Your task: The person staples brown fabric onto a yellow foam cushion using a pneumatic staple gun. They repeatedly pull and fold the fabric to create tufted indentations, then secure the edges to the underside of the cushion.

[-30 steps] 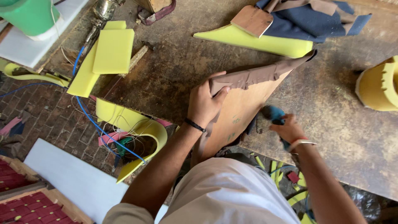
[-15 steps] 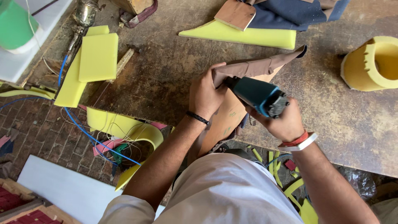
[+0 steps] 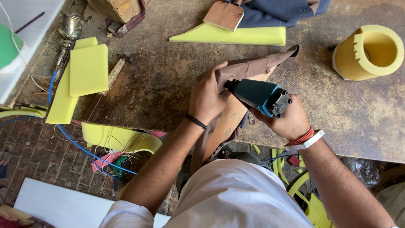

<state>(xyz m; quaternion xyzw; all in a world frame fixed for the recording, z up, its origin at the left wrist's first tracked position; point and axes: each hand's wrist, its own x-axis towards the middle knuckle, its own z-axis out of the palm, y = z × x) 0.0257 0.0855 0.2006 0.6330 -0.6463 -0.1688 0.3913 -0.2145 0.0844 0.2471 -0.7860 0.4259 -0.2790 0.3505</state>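
**A:** ok, walking across from the left edge: there's a green round thing (image 3: pixel 9 50) on a white surface, then a metal fitting (image 3: pixel 71 26) with a blue hose (image 3: pixel 80 147) running down over the brick floor. Next to that, flat yellow foam slabs (image 3: pixel 86 69) stacked at the bench's left edge, and a curled yellow foam offcut (image 3: pixel 120 138) hanging just below the bench (image 3: pixel 160 84).

**B:** and the hands?

**A:** left hand (image 3: pixel 207 98) is clamped down on the brown fabric (image 3: pixel 253 67), fingers curled tight, pinching it against the top edge of the plywood panel (image 3: pixel 230 122). The panel leans over the front edge of the bench, tilted toward the person. The fabric is bunched in folds along the panel's upper edge, lying on the bench.

**B:** what's the right doing?

**A:** right hand (image 3: pixel 287 120) is wrapped fully around a teal power tool (image 3: pixel 259 96) (stapler-looking, can't say for sure), nose pressed against the fabric just beside the left fingers. Red band and white strap on that wrist.

**B:** anything further right?

**A:** a long yellow foam wedge (image 3: pixel 230 36) up top with a small wooden piece (image 3: pixel 224 15) and navy cloth (image 3: pixel 274 12) on it, then a hollow yellow foam cylinder (image 3: pixel 369 52) with notched edges, well apart from the hands.
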